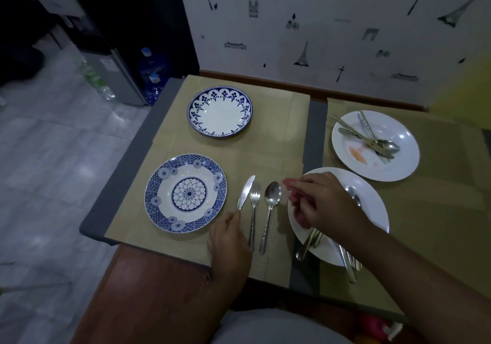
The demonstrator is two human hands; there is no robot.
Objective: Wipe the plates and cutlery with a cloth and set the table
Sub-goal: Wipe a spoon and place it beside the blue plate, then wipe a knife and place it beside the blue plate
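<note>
A blue patterned plate (186,192) lies on the near left placemat, with a knife (245,192), a fork (254,205) and a spoon (271,205) side by side to its right. My left hand (229,237) grips the knife's handle end. My right hand (318,200) holds a pink cloth (297,210) over a white plate (372,210) that carries several pieces of cutlery (348,261). A second blue-rimmed plate (220,111) sits farther back.
Another white plate (398,163) at the right holds cutlery and an orange smear. Tan placemats (279,131) cover the grey table. The patterned wall runs behind, and the table's left edge (111,192) drops to a tiled floor with water bottles.
</note>
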